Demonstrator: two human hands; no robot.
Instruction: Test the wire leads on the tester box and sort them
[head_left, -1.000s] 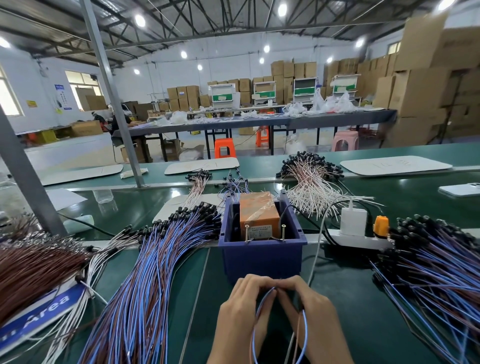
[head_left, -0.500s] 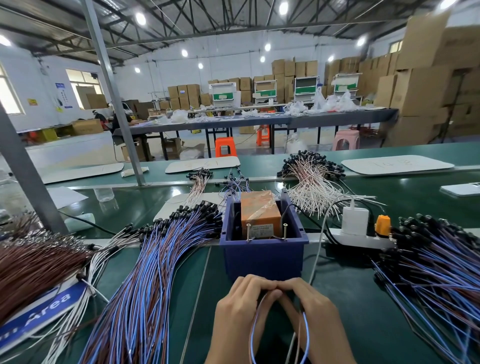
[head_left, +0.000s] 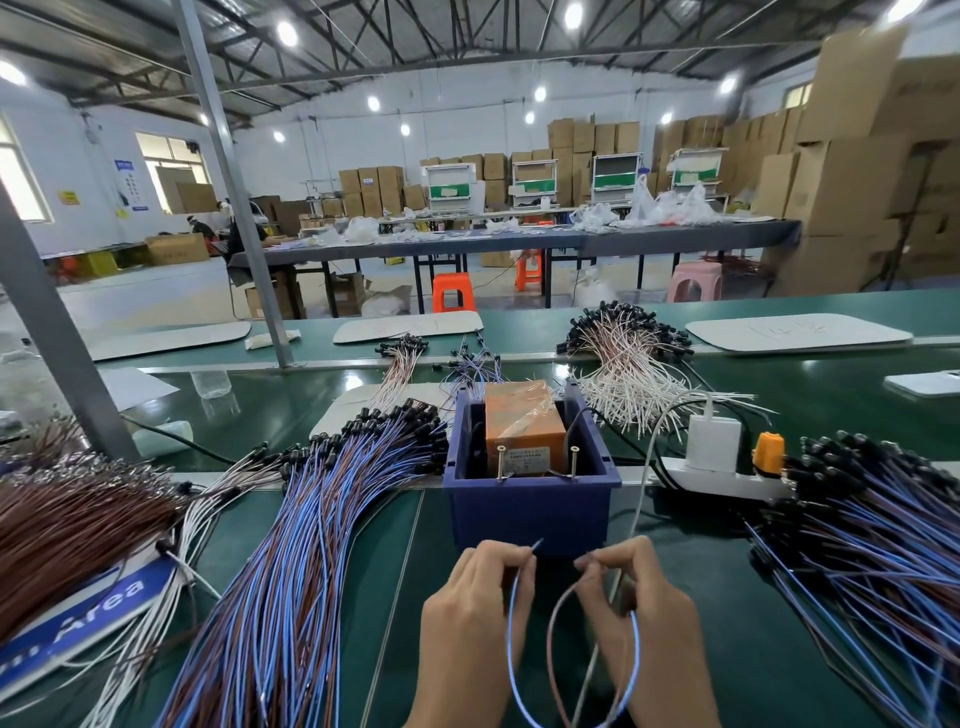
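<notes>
The orange tester box (head_left: 523, 428) sits inside a dark blue bin (head_left: 530, 512), with two metal contact pins standing at its front edge. Just in front of the bin, my left hand (head_left: 470, 618) pinches the blue end of a wire lead (head_left: 511, 649), its tip pointing up toward the bin. My right hand (head_left: 641, 613) pinches the brown end of the same lead. The lead hangs in a loop between both hands. A big pile of blue-and-brown leads (head_left: 301, 545) lies to the left, and another pile of blue-and-brown leads (head_left: 872, 545) lies to the right.
A white power strip (head_left: 722, 480) with a white charger and an orange plug lies right of the bin. White-and-brown leads (head_left: 623, 369) lie behind it. Brown wires (head_left: 67, 525) and a blue "Area" label (head_left: 78, 623) are far left. A slanted metal post (head_left: 47, 332) stands left.
My hands, which touched at the fingertips, have moved apart. The two ends of the lead are now separated, and the blue tip sticks up from my left hand.
</notes>
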